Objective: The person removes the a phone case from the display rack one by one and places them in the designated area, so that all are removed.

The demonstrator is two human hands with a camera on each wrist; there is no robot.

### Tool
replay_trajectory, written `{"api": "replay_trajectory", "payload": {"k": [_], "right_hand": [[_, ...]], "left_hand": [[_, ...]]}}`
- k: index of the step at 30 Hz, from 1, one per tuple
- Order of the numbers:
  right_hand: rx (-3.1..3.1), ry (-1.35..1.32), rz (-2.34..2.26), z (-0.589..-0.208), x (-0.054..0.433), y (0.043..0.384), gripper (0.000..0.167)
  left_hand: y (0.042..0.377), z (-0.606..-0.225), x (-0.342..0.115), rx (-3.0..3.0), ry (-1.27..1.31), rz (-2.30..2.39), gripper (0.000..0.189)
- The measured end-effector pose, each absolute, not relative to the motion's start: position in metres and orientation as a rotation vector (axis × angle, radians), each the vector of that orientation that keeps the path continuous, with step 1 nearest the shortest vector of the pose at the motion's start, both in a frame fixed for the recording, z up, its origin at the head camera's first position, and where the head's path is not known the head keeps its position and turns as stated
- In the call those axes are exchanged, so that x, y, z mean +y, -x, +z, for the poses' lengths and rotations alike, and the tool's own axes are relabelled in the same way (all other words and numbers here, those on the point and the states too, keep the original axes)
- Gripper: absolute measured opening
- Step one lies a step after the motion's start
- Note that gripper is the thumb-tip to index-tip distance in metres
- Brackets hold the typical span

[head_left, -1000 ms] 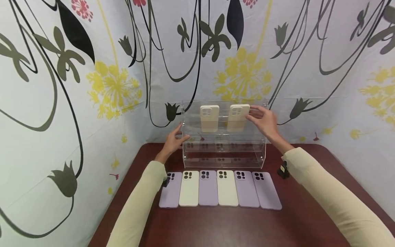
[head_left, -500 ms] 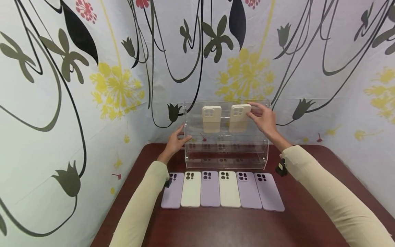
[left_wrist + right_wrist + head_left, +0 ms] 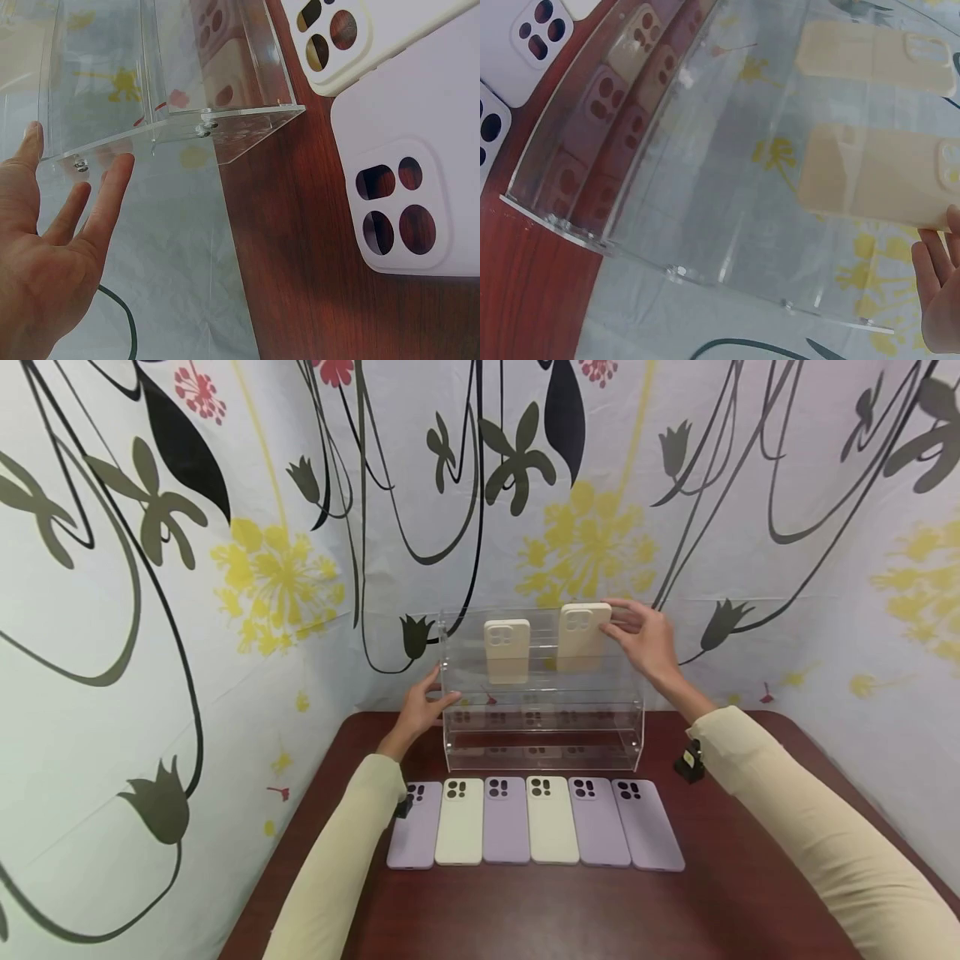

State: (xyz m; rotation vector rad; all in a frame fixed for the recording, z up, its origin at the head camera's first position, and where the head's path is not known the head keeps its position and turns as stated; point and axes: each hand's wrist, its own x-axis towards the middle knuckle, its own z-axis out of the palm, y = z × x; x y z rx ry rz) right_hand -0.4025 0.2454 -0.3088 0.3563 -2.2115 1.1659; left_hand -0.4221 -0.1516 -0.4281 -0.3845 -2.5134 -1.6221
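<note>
My right hand (image 3: 645,639) pinches a cream phone case (image 3: 581,631) by its right edge, thumb in front, at the top tier of a clear acrylic display stand (image 3: 543,760). The lower part of this case shows through the clear front panel. Another cream phone case (image 3: 507,639) stands upright to its left in that tier. At the stand's left side is my left hand (image 3: 422,706); in the left wrist view its fingers (image 3: 109,199) are extended along the side panel, with the thumb at the front edge. Palm and fingers of the right hand (image 3: 941,289) show partly in the right wrist view.
A row of lilac and cream phone cases lies on the dark red table (image 3: 540,910) before the stand, including a lilac case (image 3: 648,827) at the right end and a cream case (image 3: 552,822) mid-row. Behind the stand hangs a flower-patterned cloth (image 3: 420,460).
The right hand has raised the cream phone case slightly in the top tier, so its top stands higher than the neighbouring case. My left hand keeps its place at the stand's side.
</note>
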Motion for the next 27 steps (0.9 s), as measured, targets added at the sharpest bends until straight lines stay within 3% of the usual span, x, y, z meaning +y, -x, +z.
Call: {"api": "replay_trajectory", "payload": {"k": [17, 27], "right_hand": [[-2.144, -0.339, 1.079, -0.273, 0.278, 0.368, 0.040], [-2.196, -0.336, 1.020, -0.281, 0.309, 0.347, 0.045]], "left_hand": [[0.419, -0.427, -0.149, -2.553, 0.368, -1.514, 0.082], [0.421, -0.429, -0.150, -2.544, 0.388, -1.526, 0.083]]}}
